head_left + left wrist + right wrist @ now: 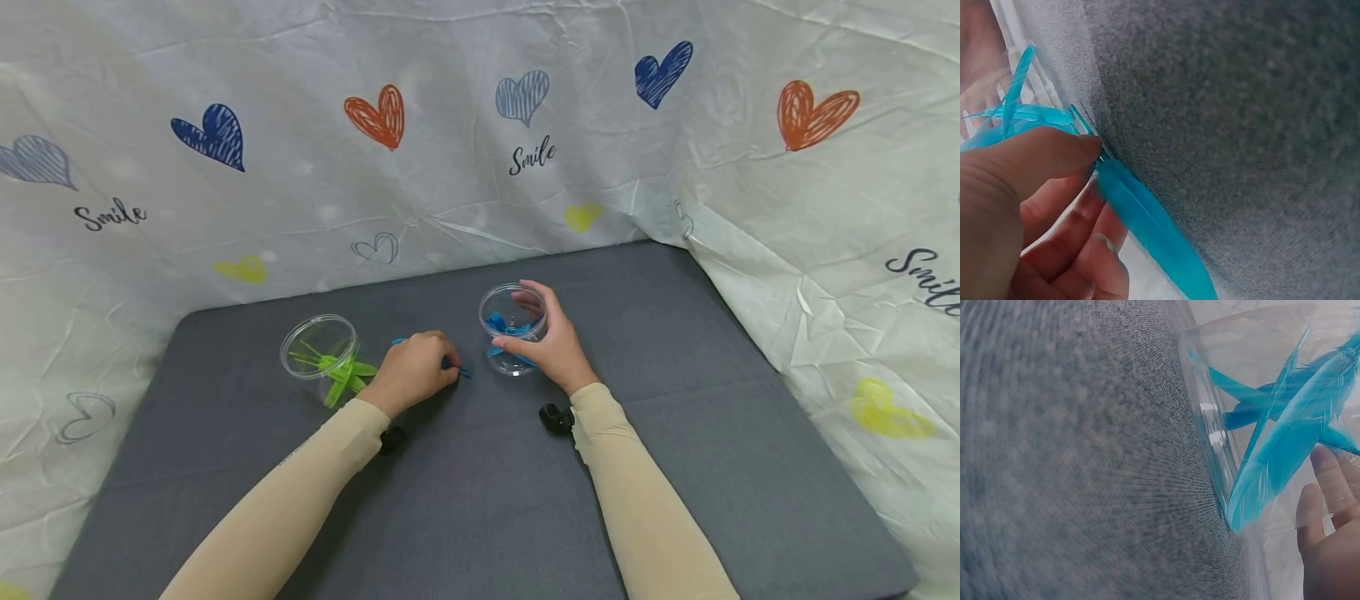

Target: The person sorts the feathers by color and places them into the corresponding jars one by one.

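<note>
My left hand (414,368) pinches a blue feather (1154,225) between thumb and fingertips, low over the grey tabletop. In the left wrist view its quill is at the fingertips and its vane slants down to the right. My right hand (558,346) holds a clear plastic cup (515,371) from its right side, thumb in front and fingers behind. Several blue feathers (1291,450) lie crossed inside that cup, which stands upright on the table.
A second clear cup (318,317) stands left of my left hand, with several green feathers (341,371) in it. The grey tabletop (480,500) ends at a white curtain (450,183) printed with hearts. A black wrist device (557,419) sits at my right cuff.
</note>
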Demonstrator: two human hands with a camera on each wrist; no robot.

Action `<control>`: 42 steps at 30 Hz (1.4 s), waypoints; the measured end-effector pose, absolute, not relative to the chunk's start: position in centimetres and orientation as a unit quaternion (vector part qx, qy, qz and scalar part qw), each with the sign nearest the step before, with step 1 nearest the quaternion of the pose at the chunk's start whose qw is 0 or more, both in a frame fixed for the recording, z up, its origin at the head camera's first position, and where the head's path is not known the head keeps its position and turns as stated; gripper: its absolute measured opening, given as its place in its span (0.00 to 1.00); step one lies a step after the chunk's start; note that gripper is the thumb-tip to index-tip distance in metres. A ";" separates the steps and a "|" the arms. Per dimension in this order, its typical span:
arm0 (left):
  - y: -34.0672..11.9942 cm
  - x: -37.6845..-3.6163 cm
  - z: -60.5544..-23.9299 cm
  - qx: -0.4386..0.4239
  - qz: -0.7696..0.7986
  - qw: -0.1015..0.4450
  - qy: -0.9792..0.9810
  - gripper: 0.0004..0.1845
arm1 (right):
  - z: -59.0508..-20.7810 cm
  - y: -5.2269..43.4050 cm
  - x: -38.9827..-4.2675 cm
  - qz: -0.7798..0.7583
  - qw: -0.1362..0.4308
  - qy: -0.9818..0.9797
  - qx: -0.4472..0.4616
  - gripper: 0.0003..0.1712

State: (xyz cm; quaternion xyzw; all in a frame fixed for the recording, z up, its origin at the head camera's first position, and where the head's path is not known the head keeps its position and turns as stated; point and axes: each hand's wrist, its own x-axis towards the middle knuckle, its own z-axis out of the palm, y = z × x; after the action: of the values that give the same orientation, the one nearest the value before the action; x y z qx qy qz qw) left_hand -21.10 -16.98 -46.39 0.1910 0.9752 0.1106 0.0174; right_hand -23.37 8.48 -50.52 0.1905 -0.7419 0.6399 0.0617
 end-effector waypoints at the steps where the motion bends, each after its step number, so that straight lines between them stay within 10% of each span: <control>1: -17.0 -21.1 -46.4 0.195 0.113 0.015 0.974 0.04 | -50.5 8.5 -23.4 0.641 0.060 -0.741 0.190 0.54; 42: -12.9 -22.9 -37.3 0.182 0.378 -0.141 0.897 0.09 | -50.4 8.5 -23.1 0.645 0.048 -0.741 0.178 0.54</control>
State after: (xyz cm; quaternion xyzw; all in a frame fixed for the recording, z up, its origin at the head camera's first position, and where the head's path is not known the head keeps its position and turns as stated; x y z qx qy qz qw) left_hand -22.86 -12.89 -37.27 0.1820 0.8966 0.3784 -0.1407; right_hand -23.05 8.47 -50.40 0.1778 -0.7414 0.6453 0.0478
